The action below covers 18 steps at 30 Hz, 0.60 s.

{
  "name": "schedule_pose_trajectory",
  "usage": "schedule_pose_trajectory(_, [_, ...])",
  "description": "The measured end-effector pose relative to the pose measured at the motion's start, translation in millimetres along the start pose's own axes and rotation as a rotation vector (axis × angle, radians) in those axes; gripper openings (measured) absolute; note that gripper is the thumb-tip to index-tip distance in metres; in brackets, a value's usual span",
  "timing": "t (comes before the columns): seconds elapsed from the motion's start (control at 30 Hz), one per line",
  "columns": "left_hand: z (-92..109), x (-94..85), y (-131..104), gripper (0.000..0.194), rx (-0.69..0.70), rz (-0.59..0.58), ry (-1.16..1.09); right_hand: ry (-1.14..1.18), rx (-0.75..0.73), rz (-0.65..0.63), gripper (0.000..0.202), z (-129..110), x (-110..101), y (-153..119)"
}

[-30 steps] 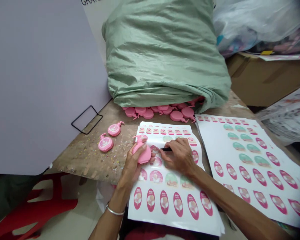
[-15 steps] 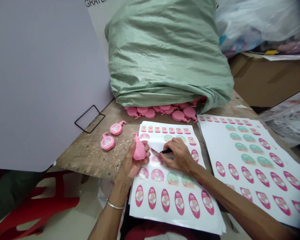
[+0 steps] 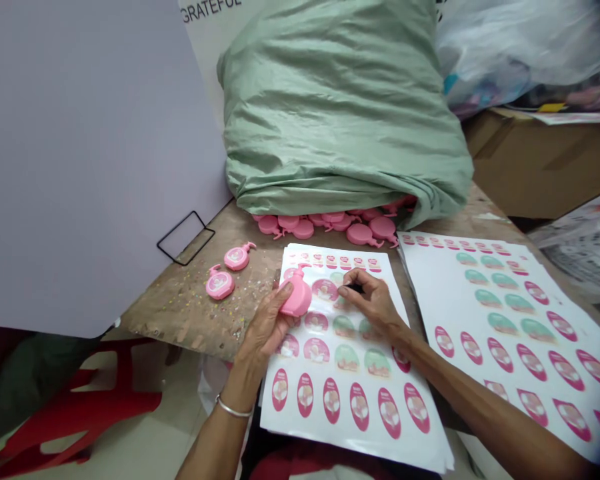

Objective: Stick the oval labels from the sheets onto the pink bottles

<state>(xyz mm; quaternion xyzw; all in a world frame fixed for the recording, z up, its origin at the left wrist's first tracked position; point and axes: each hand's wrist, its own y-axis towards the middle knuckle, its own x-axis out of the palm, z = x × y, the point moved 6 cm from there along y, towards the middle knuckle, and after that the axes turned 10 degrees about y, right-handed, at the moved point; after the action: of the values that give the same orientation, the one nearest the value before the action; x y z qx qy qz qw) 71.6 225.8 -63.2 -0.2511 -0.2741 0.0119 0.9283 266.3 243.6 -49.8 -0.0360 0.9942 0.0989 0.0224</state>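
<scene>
Gripping with both hands below a green bag (image 3: 350, 113) at twelve o'clock.
With the label sheet (image 3: 293, 427) as the dial, the left hand (image 3: 271, 321) lies at ten o'clock and the right hand (image 3: 373, 299) at one, the fingers of each drawn in. The left is wrapped around a pink pump bottle (image 3: 298, 299), thumb on its face, nozzle uppermost. The right pinches a black tool (image 3: 355, 289), its tip hidden. A round pink label (image 3: 325, 289) reaches the right thumb's tip; whether it is lifted off the sheet cannot be told.
</scene>
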Motion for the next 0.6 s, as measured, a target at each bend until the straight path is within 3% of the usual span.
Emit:
schedule_pose_trajectory(0.1, [3, 1.0, -5, 0.019, -0.011, 0.035, -0.086, 0.149, 0.085, 0.037, 0.027, 4, -7, -1])
schedule_pose_trajectory(0.2, [3, 8.8, -10, 0.023, -0.044, -0.051, -0.073, 0.185, 0.073, 0.051, 0.027, -9, -11, -2])
schedule_pose_trajectory(0.3, [2, 17.3, -15, 0.035, -0.003, -0.146, 0.036, 0.093, 0.002, 0.024, 0.026, -33, -8, -2])
schedule_pose_trajectory(0.4, [0, 21.9, -18, 0.041, 0.057, -0.159, 0.138, -0.021, -0.019, -0.05, 0.024, -51, 2, -3])
schedule_pose_trajectory(0.6, [-6, 25.0, -25, 0.04, -0.004, -0.129, 0.133, -0.177, -0.041, -0.162, 0.025, -57, 21, -8])
